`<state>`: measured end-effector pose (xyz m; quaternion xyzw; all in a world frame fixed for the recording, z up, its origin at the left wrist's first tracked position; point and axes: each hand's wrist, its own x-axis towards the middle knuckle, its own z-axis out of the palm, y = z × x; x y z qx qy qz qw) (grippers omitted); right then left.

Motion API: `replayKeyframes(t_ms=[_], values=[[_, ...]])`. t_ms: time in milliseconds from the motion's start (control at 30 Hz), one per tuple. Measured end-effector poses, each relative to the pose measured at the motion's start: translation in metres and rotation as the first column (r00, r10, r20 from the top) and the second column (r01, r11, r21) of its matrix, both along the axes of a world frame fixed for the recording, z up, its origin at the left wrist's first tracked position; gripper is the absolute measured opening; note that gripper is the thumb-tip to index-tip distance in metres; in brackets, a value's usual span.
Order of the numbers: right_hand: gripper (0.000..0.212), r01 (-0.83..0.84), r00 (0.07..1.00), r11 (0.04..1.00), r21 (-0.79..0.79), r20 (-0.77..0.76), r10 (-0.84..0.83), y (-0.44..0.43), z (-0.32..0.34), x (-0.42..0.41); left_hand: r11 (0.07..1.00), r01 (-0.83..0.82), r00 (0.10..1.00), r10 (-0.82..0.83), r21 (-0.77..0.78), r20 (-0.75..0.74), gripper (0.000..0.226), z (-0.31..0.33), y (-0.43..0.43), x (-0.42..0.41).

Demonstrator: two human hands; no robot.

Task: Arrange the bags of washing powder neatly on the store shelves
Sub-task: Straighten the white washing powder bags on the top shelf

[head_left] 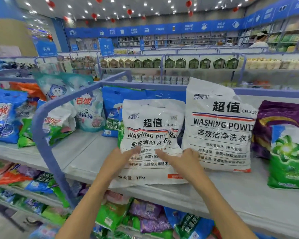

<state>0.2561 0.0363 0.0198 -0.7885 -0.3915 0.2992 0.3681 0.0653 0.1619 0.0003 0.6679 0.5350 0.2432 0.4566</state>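
I see both hands open with fingers extended and gripping nothing, the left hand (123,159) and right hand (178,160) laid flat against the lower front of the white washing powder bag (152,128), which leans on the grey shelf (86,152) just beside a second white bag (219,128)

Far beyond the hands, across the aisle: a row of small house-shaped cartons (178,63), some tan, some dark green, lined on a rear shelf behind a blue rail (162,56). Higher and farther back, blue wall signage (145,29) runs above shelves of blurred goods; a hanging blue sign (106,47) stands up and left of the hands. Red lanterns (129,12) hang from the spotlit ceiling, and a person in white (259,41) stands far up and right.
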Motion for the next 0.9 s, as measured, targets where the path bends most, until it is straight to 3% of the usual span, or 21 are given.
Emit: replayKeyframes(t_ms=[33,133,167,300,367,467,533,567,633,667,767,833,900], values=[[0.124,-0.011,1.0,1.0,-0.021,-0.019,0.01,0.004,0.002,-0.002,0.996,0.011,0.995,-0.002,-0.086,0.098,0.065,0.003,0.006,0.002],[0.038,-0.017,0.981,0.994,0.11,-0.19,0.038,0.012,0.004,-0.002,0.98,0.065,0.973,-0.02,-0.187,0.231,0.048,0.011,0.019,0.004],[0.03,-0.018,0.964,0.987,0.162,-0.261,0.06,0.015,0.004,-0.002,0.965,0.074,0.961,-0.002,-0.253,0.275,0.047,0.013,0.022,0.003],[0.039,0.063,0.882,0.956,0.287,-0.463,0.081,0.026,0.001,-0.003,0.918,0.137,0.892,0.049,-0.371,0.45,0.032,0.023,0.034,-0.006],[0.055,0.055,0.85,0.956,0.288,-0.516,0.107,0.031,0.001,-0.004,0.937,0.165,0.858,0.017,-0.308,0.513,0.033,0.03,0.04,-0.012],[0.06,0.126,0.806,0.933,0.336,-0.583,0.101,0.03,0.01,-0.007,0.962,0.212,0.836,-0.087,-0.172,0.541,0.056,0.051,0.049,-0.017],[0.076,0.175,0.826,0.9,0.399,-0.557,0.086,0.026,0.021,-0.009,0.964,0.228,0.819,-0.114,-0.136,0.562,0.062,0.068,0.048,-0.015],[0.072,0.186,0.839,0.887,0.423,-0.538,0.081,0.023,0.027,-0.008,0.967,0.216,0.799,-0.096,-0.133,0.594,0.059,0.076,0.045,-0.013],[0.03,0.221,0.845,0.856,0.468,-0.529,0.071,0.014,0.039,-0.007,0.972,0.177,0.732,-0.027,-0.152,0.681,0.047,0.088,0.038,-0.006],[0.025,0.245,0.848,0.836,0.491,-0.527,0.061,0.009,0.043,-0.006,0.971,0.173,0.702,-0.003,-0.166,0.712,0.041,0.092,0.035,-0.004],[0.029,0.321,0.827,0.779,0.538,-0.561,0.047,-0.013,0.057,-0.001,0.953,0.225,0.665,0.002,-0.202,0.747,0.04,0.104,0.023,0.005],[0.047,0.369,0.775,0.745,0.556,-0.626,0.084,-0.026,0.064,0.002,0.93,0.307,0.669,-0.058,-0.204,0.741,0.042,0.111,0.016,0.013],[0.046,0.434,0.749,0.702,0.565,-0.659,0.068,-0.042,0.071,0.008,0.889,0.397,0.681,-0.117,-0.229,0.723,0.045,0.113,0.009,0.024]])
